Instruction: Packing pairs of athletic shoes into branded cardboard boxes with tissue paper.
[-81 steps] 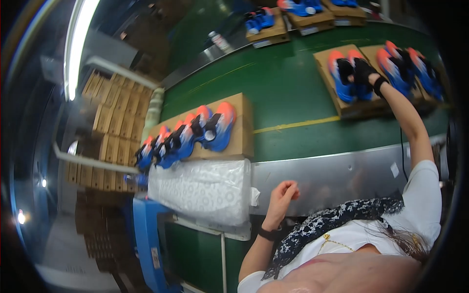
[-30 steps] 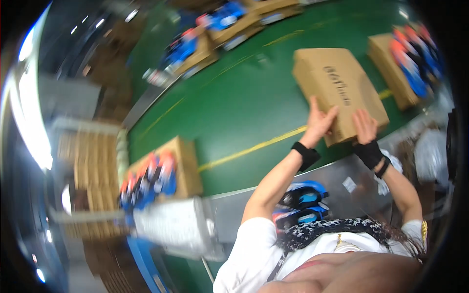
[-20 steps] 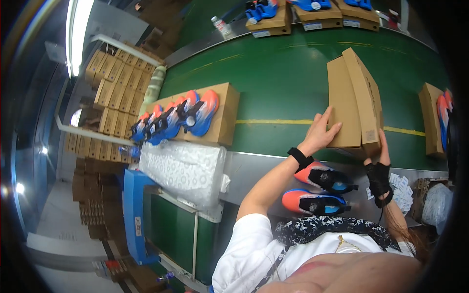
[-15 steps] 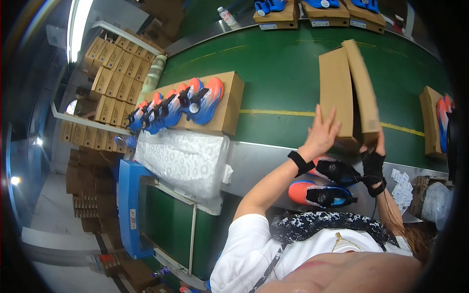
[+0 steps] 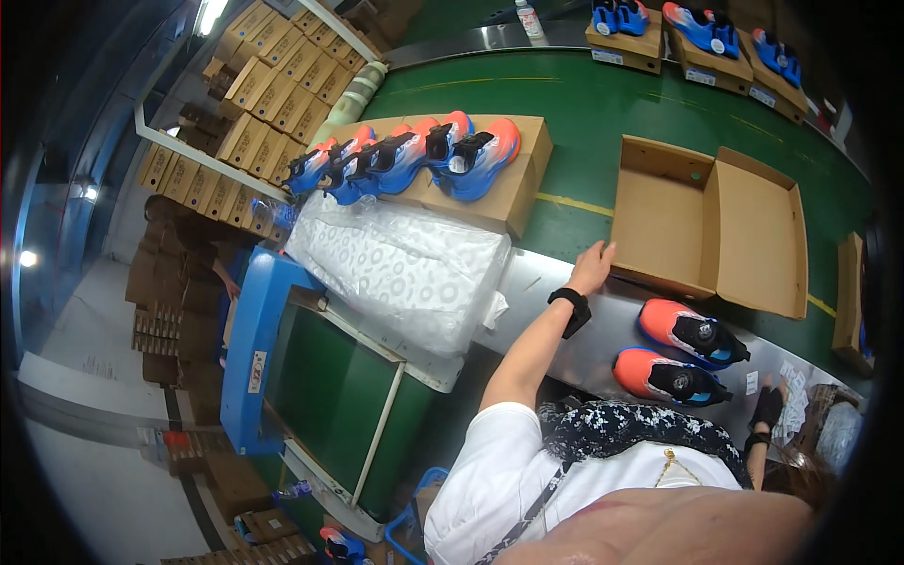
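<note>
A brown cardboard shoe box (image 5: 664, 212) lies open on the green surface, its lid (image 5: 761, 235) folded out to the right, with nothing inside. My left hand (image 5: 593, 268), wearing a black wristband, has its fingers stretched out against the box's near left corner. Two coral, black and blue sneakers, one farther (image 5: 695, 332) and one nearer (image 5: 670, 377), lie side by side on the metal edge in front of the box. At the right, my right hand (image 5: 767, 407) in a black fingerless glove is beside white label sheets (image 5: 794, 388), fingers apart; its palm is hidden.
Several matching sneakers stand on a closed carton (image 5: 523, 174) at the left. Before it lies a plastic-wrapped stack of printed paper (image 5: 395, 264). A blue-ended machine frame (image 5: 254, 348) stands lower left. More shoe-topped boxes (image 5: 626, 47) line the far side, near a bottle (image 5: 529, 21).
The shoe box has gone from upright and partly closed to lying open. My right hand has let go and moved right to the labels. The view has shifted.
</note>
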`<state>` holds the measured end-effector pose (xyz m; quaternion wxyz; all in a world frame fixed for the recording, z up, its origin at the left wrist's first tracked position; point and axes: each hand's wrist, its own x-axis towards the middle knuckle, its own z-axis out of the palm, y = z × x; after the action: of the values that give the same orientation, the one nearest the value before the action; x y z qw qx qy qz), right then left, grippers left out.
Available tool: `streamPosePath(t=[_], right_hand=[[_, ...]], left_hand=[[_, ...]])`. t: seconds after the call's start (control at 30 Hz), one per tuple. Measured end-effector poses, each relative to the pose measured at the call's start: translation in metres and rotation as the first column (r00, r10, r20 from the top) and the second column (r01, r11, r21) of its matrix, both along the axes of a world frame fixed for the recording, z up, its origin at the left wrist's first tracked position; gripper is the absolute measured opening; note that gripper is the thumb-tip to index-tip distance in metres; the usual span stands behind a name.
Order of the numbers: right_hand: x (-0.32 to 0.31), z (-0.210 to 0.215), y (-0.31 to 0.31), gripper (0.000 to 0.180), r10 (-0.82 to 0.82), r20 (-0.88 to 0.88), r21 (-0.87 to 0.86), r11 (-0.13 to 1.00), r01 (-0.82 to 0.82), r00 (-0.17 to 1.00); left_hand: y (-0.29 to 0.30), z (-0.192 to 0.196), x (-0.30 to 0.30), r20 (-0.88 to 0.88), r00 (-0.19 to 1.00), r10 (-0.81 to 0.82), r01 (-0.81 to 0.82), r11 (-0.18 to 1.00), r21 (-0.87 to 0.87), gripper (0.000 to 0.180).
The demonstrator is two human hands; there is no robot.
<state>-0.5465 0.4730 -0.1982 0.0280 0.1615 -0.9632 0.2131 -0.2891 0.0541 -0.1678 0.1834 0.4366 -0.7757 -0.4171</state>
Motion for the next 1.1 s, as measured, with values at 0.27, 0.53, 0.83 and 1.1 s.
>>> streamPosePath(t=[0.27,0.53,0.83,1.1], right_hand=[[0.038,-0.022,-0.045,0.032,-0.007,0.069,-0.131,0.991,0.016,0.998],[0.042,-0.02,-0.124,0.028,0.224,-0.049,-0.382,0.896,-0.225,0.973],[0.053,0.023,-0.224,0.025,0.393,-0.246,-0.578,0.675,-0.459,0.886],[0.026,0.074,-0.165,0.022,0.216,-0.376,-0.568,0.714,-0.408,0.901]], left_hand=[[-0.051,0.002,0.145,-0.227,0.914,0.337,-0.358,0.932,-0.056,0.025],[-0.048,0.01,0.306,0.305,0.709,0.636,-0.438,0.736,-0.516,0.027],[-0.056,0.006,0.32,0.516,0.709,0.48,-0.206,0.842,-0.499,0.02],[-0.085,0.107,0.348,0.077,0.727,0.682,-0.277,0.394,-0.876,0.02]])
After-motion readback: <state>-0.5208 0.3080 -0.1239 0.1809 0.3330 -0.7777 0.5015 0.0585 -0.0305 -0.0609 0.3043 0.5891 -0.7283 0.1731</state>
